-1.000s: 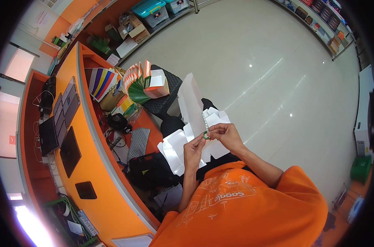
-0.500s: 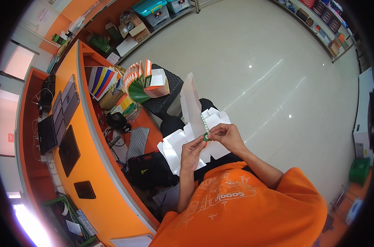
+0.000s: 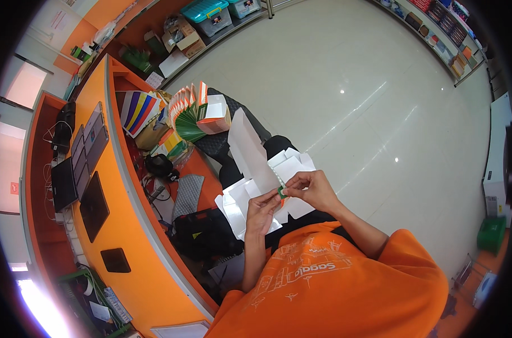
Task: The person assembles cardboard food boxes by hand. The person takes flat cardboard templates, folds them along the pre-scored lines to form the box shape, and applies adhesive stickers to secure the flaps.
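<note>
An unfolded cardboard carton (image 3: 248, 149), pale inside with a green-and-white edge, stands tilted up over my lap. Its near end has a small green part (image 3: 281, 193), pinched between the fingertips of both my hands. My left hand (image 3: 260, 214) grips it from the left, and my right hand (image 3: 312, 190) holds it from the right with thumb and forefinger. Under the hands, more flat white carton blanks (image 3: 233, 204) with cut flaps lie spread across my thighs. Fingers partly hide the place being gripped.
Ahead to the left, a black quilted stool (image 3: 213, 146) bears a fan of orange-and-green cartons (image 3: 188, 121). An orange counter (image 3: 137, 265) with a laptop (image 3: 94, 205) runs along my left. Shiny tiled floor (image 3: 374, 112) stretches ahead and right. A green bin (image 3: 492, 234) stands far right.
The carton's far end has swung left and tilted, so its green-and-white edge shows narrower. Both hands stay in nearly the same place, still pinching its near end.
</note>
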### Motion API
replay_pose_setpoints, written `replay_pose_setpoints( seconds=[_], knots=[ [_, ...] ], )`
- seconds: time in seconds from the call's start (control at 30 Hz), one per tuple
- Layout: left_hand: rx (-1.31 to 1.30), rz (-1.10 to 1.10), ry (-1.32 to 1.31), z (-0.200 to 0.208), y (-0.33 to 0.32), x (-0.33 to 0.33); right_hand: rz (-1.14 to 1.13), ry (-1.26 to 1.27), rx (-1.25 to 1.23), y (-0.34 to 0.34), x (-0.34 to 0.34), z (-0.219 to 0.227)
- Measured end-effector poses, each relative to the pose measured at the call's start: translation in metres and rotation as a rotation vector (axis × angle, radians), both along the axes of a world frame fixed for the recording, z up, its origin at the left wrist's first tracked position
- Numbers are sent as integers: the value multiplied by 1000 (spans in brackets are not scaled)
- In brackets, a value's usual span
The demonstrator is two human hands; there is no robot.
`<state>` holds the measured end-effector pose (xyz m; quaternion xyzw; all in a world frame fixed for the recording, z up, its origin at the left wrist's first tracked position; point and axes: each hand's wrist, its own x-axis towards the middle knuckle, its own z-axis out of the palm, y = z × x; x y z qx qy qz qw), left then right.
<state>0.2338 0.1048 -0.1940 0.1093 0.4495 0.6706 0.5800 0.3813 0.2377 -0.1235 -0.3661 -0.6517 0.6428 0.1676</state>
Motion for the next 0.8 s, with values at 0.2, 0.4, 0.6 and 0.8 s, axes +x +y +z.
replay_pose_setpoints(
  seconds=[0.2, 0.4, 0.6, 0.8],
  knots=[
    [27, 15, 3, 7, 0, 3, 52, -11, 154, -3, 0, 10],
    [4, 22, 1, 5, -1, 5, 23, -7, 225, -7, -1, 10],
    [-34, 36, 3, 16, 2, 9, -57, 124, 376, -19, -1, -2],
    [-4, 38, 15, 19, 3, 9, -20, 48, 504, -23, -6, -8]
  ],
)
